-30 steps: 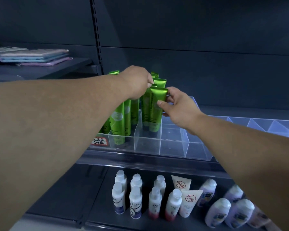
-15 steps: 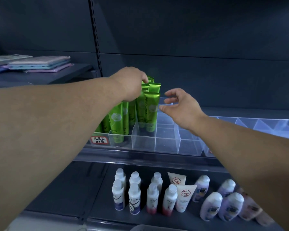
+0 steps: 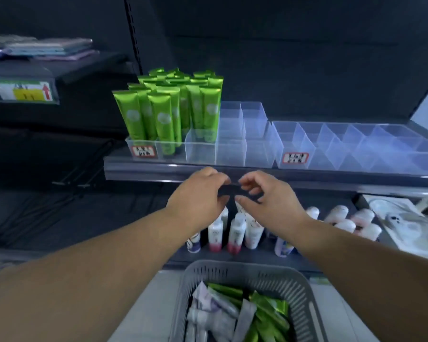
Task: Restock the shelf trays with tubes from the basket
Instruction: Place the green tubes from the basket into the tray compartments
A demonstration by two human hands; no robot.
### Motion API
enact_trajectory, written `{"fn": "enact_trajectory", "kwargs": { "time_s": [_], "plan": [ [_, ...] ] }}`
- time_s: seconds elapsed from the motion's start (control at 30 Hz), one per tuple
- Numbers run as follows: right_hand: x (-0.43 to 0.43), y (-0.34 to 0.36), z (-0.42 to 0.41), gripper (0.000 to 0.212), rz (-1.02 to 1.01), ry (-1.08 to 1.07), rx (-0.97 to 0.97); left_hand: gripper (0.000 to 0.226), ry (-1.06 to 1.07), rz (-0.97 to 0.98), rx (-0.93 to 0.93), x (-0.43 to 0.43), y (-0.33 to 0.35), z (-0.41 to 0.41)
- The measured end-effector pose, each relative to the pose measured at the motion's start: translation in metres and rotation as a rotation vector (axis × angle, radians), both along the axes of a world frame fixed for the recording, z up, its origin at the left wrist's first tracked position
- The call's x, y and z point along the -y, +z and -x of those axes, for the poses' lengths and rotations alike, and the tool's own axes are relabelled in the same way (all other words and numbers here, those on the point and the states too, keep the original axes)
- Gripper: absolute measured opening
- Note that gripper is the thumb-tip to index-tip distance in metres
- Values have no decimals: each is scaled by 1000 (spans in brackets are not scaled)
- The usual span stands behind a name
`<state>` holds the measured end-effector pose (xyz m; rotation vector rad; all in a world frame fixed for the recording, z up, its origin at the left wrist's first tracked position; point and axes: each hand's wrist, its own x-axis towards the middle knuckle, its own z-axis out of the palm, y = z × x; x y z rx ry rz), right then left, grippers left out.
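Both empty, fingers loosely curled, left hand (image 3: 198,196) and right hand (image 3: 265,201) are pulling back below the clear tray (image 3: 200,149). Green tubes (image 3: 173,107) are now standing released in the tray's left cells. Hands are likely heading for more tubes in the basket (image 3: 232,267), well below the tray.

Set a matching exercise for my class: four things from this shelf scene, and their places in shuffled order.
1 standing green tubes
2 grey basket
3 white bottles
4 empty clear tray

A lower shelf
B upper shelf, right
C upper shelf, left
D nearest the camera, below the shelves

Pairs: 1-C, 2-D, 3-A, 4-B
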<state>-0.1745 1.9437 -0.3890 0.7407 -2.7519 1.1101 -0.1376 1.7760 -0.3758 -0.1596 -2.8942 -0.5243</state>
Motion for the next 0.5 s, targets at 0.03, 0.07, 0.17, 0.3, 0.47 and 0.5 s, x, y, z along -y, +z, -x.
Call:
{"fn": "enact_trajectory", "kwargs": {
  "time_s": [0.03, 0.07, 0.17, 0.3, 0.47, 0.5],
  "plan": [
    [-6, -15, -7, 27, -34, 9, 12, 38, 5, -5, 38, -3, -15, -5],
    [-12, -31, -12, 27, -68, 12, 29, 39, 14, -11, 75, -5, -30, -10],
    [-28, -76, -24, 32, -192, 3, 118, 39, 39, -38, 152, -9, -74, -18],
    [-47, -132, -31, 43, -368, 15, 292, 43, 37, -29, 274, -11, -137, -27],
    [-69, -196, -36, 53, -569, 29, 437, 45, 5, 32, 484, -18, -210, -45],
    [-73, -208, -36, 54, -593, 38, 480, 45, 3, 39, 527, -19, -223, -49]
  ]
}}
